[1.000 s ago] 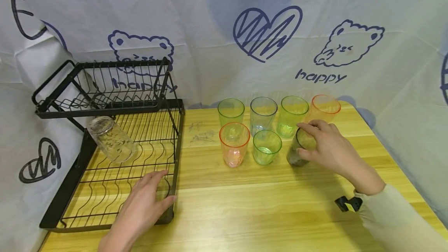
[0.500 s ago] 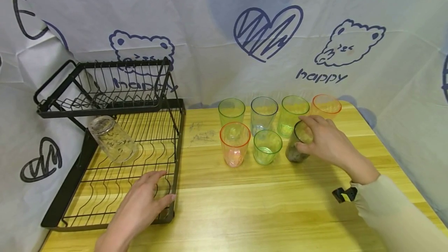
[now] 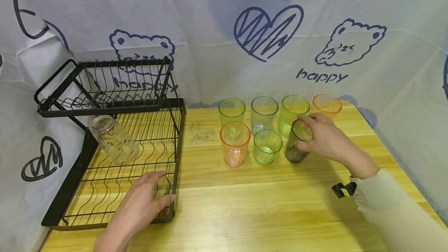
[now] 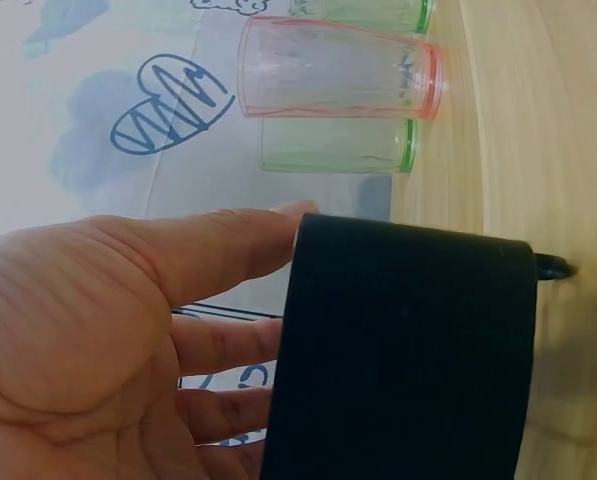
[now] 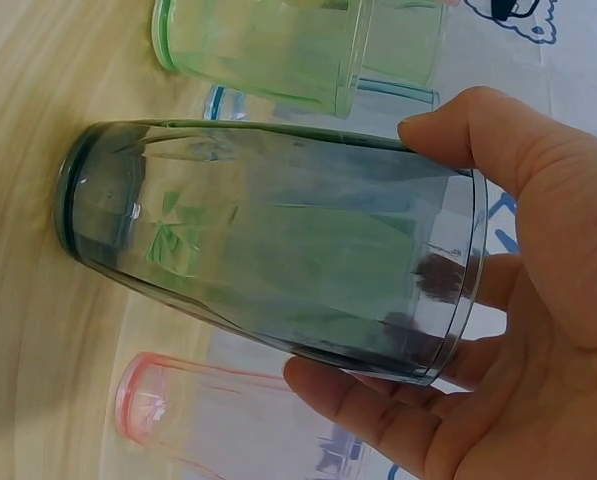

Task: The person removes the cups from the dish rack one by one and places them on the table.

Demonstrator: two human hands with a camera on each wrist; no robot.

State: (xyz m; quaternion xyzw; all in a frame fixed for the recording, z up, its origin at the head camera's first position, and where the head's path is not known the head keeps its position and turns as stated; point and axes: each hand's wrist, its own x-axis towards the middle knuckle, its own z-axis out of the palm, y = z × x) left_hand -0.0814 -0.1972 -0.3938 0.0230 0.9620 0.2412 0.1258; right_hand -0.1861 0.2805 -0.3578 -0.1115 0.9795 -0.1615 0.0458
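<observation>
My right hand (image 3: 325, 137) holds a tall grey tinted glass (image 3: 294, 149) near its rim, thumb on one side and fingers on the other. In the right wrist view the grey glass (image 5: 278, 240) is see-through and stands upright; whether its base touches the table is hard to tell. My left hand (image 3: 138, 201) is over the front right corner of a black two-tier dish rack (image 3: 69, 186), fingers loosely spread and holding nothing. In the left wrist view a black panel (image 4: 408, 340) of the rack hides the fingertips. A clear glass (image 3: 113, 139) leans in the rack's lower tier.
Left of the grey glass stand a short green glass (image 3: 267, 149) and a red-rimmed glass (image 3: 235, 147). Behind are a green glass (image 3: 231, 110), a blue-rimmed glass (image 3: 264, 116), a yellow-green glass (image 3: 293, 114) and an orange-rimmed glass (image 3: 327, 106). A printed cloth (image 3: 210, 49) hangs behind the table.
My right hand and the grey glass have shifted slightly left and back. The left hand has hardly moved, and the other glasses stand as before.
</observation>
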